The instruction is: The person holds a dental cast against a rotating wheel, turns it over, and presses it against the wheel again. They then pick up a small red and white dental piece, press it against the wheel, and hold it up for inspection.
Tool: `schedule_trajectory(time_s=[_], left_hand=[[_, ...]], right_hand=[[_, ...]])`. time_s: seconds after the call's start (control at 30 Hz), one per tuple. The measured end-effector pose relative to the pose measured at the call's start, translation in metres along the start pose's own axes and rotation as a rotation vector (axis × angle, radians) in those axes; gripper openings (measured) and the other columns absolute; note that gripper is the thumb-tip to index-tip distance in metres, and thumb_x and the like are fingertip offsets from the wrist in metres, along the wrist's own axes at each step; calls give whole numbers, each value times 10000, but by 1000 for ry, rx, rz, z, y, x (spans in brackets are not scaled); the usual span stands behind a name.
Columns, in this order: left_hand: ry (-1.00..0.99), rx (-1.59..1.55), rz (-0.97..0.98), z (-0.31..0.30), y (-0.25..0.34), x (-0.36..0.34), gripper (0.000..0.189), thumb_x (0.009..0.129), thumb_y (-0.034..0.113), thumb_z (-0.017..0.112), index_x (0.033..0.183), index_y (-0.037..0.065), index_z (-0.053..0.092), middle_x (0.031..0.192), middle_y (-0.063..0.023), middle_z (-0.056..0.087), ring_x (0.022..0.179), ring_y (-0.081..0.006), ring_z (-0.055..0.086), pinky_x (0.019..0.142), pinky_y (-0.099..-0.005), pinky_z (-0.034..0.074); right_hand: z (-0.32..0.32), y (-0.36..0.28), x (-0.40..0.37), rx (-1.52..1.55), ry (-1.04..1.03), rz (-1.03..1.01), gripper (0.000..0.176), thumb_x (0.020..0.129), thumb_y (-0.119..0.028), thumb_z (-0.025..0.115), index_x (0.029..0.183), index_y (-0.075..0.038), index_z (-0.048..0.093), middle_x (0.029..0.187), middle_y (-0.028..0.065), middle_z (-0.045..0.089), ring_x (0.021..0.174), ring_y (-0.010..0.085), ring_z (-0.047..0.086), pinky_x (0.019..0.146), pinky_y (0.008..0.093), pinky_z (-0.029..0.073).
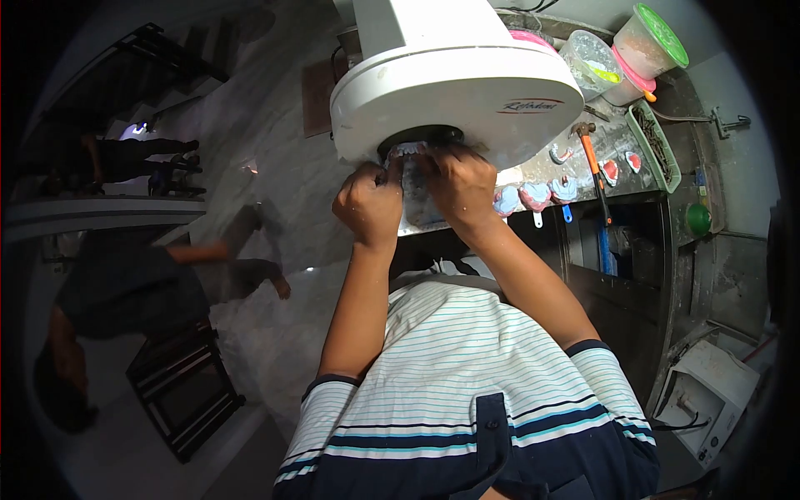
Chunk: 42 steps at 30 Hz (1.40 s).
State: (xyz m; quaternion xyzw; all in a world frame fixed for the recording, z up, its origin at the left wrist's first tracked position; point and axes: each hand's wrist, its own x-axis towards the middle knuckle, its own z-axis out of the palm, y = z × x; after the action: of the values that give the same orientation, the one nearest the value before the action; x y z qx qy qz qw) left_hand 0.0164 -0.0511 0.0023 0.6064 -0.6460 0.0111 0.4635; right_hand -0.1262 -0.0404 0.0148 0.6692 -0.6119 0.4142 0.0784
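Between my two hands is a pale dental cast (408,150) with a row of teeth, held at the dark opening of a white machine (467,71) marked with red lettering. My left hand (369,202) has its fingers curled against the cast's left side. My right hand (463,179) grips the right side, its fingertips partly inside the opening. The cast's far side is hidden within the machine. Right of my right hand, filled dental impression trays (535,197) lie along the bench edge, white and blue handles pointing towards me.
A hammer (592,162) with an orange handle lies on the bench beside small red-and-white dental pieces (611,172). Behind are a green tray (654,143) of thin rods and plastic tubs (650,42). A white box-shaped device (708,396) stands lower right. At left, a person (133,287) sits nearby.
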Motion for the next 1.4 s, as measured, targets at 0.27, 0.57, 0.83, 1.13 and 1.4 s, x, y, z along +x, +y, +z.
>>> schedule_trajectory(time_s=[0.27, 0.57, 0.83, 1.13, 1.4], left_hand=[[-38, 18, 17, -7, 7, 0, 332, 726, 289, 917, 690, 59, 680, 622, -112, 664, 572, -353, 656, 552, -419, 491], [-360, -357, -144, -44, 23, -15, 214, 886, 107, 808, 1002, -11, 674, 835, -83, 687, 671, -203, 653, 619, -308, 501], [-496, -1110, -745, -57, 24, -16, 245, 951, 180, 790, 992, -16, 648, 753, -14, 649, 532, -56, 533, 460, -203, 372], [-536, -1211, -762, -61, 29, -17, 278, 948, 222, 791, 994, -9, 644, 752, -17, 643, 519, -73, 551, 450, -205, 386], [-494, -1155, -674, -68, 29, -17, 227, 935, 132, 797, 1064, 1, 664, 812, -11, 672, 619, -59, 581, 513, -193, 424]], right_hand=[[-2, 1, -4, 27, 36, -39, 227, 884, -183, 762, 720, -92, 634, 671, 94, 625, 576, 305, 637, 537, 417, 511], [-44, 1, -14, 278, 5, -147, 172, 818, -104, 815, 932, -57, 695, 862, 89, 697, 775, 281, 679, 673, 366, 553], [-67, -18, -14, 873, -370, 563, 217, 919, -118, 777, 1055, 38, 711, 941, 95, 755, 823, 143, 712, 736, 277, 551], [-60, -11, -17, 1119, -492, 674, 186, 956, -165, 771, 918, 8, 714, 754, -9, 670, 682, 33, 561, 606, 222, 423], [-68, -14, -13, 1075, -515, 584, 190, 939, -51, 766, 1108, 28, 728, 972, 39, 739, 864, 78, 670, 788, 231, 543]])
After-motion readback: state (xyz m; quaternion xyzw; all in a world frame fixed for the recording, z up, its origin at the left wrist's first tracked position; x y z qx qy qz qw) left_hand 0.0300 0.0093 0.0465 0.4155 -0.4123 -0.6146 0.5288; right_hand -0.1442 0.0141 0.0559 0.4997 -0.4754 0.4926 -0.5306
